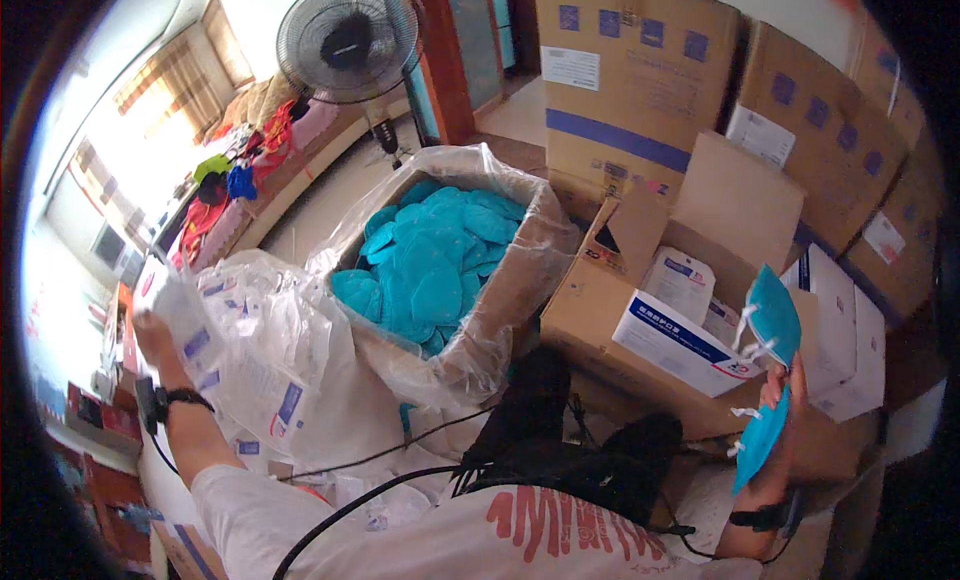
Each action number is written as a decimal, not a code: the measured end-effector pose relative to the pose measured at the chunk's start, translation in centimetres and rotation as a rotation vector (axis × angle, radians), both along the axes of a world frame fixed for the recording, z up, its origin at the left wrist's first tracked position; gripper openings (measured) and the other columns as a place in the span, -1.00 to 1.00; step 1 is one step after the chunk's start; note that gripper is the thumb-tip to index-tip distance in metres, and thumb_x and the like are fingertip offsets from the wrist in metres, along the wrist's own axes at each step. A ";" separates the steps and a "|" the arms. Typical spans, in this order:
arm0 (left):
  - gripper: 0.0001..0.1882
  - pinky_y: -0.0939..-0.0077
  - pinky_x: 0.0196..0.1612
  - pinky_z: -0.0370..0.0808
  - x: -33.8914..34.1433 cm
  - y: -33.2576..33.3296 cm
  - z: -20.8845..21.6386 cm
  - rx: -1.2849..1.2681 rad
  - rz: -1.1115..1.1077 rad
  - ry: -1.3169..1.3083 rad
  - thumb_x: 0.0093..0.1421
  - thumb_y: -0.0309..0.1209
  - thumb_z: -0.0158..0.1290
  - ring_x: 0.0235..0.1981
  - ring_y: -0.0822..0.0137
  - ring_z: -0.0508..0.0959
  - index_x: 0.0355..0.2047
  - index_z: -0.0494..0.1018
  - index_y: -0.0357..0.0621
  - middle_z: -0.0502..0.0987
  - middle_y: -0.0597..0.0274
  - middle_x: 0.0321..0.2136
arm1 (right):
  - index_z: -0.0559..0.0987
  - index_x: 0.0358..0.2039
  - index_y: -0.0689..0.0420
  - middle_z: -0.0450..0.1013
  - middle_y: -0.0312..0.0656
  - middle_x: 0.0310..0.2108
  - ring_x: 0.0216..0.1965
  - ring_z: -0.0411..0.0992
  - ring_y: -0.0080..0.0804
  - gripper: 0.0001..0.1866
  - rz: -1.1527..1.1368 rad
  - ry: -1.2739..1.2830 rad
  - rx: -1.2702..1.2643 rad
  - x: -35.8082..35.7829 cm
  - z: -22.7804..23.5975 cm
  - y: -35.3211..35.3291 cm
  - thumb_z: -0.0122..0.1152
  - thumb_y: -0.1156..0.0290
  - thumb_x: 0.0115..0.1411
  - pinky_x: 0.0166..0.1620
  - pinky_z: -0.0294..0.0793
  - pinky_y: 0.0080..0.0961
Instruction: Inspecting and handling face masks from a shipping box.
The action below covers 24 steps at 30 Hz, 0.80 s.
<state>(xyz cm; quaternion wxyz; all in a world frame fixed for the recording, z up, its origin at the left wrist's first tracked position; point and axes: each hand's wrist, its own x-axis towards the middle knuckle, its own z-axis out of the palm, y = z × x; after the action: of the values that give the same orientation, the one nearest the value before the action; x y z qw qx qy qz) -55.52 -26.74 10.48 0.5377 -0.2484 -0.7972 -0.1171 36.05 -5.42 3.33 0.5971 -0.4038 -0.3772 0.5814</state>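
On the right, my right hand (778, 385) is closed on teal face masks. One teal mask (775, 315) stands up above the fingers and another (764, 448) hangs below them, both with pale straps. At the far left my left hand (155, 340) is raised and closed on a printed clear plastic pouch (185, 305). Its fingers are partly blurred. Beside that hand bulges a large clear plastic bag (340, 380) full of similar printed pouches. Between my hands, a plastic-lined carton (520, 305) holds a heap of teal masks (425, 260).
An opened white-and-blue box (672, 350) with packed pouches sits on a brown carton (580, 315), near my right hand. White boxes (845, 355) stand beside it. Tall cartons (635, 80) line the back right. A fan (350, 40) stands behind. Black cables (390, 480) cross my lap.
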 end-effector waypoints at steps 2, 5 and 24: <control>-0.65 0.28 -0.27 0.37 2.0 1.1 -5.1 -0.073 0.258 -0.360 0.04 -0.22 -0.16 -0.35 0.11 0.44 -0.19 0.28 -0.12 0.40 0.05 -0.31 | 0.29 -0.53 0.07 0.10 -0.43 -0.79 -0.81 0.03 -0.74 -0.74 -0.098 -0.197 -0.022 -0.2 0.3 0.2 -0.19 0.18 0.16 -0.74 -0.01 -0.79; -0.59 0.30 -0.32 0.39 -1.0 -0.6 -5.6 -0.413 0.587 0.039 0.01 -0.16 -0.09 -0.34 0.11 0.44 -0.16 0.26 -0.11 0.42 0.07 -0.30 | 0.38 -0.37 0.21 0.29 -0.33 -0.64 -0.66 0.26 -0.65 -0.72 -0.234 -0.375 -0.056 -0.1 -0.9 2.1 -0.10 0.23 0.12 -0.60 0.23 -0.75; -0.70 0.57 -0.16 0.25 65.1 29.1 -0.8 -1.340 -2.123 -1.715 0.05 -0.35 -0.01 -0.22 0.45 0.31 -0.20 0.28 -0.17 0.36 0.30 -0.29 | 0.33 -0.47 0.21 0.24 -0.18 -0.65 -0.58 0.25 -0.47 -0.79 0.361 -1.082 0.378 -4.0 7.7 -2.8 -0.11 0.31 0.12 -0.50 0.24 -0.49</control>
<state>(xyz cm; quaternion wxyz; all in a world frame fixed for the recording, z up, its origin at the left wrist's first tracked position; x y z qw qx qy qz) 9.62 2.40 9.63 -0.6130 -0.7391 -0.2214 -0.1701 32.02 -8.22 11.03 0.2734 -0.4588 -0.7870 0.3086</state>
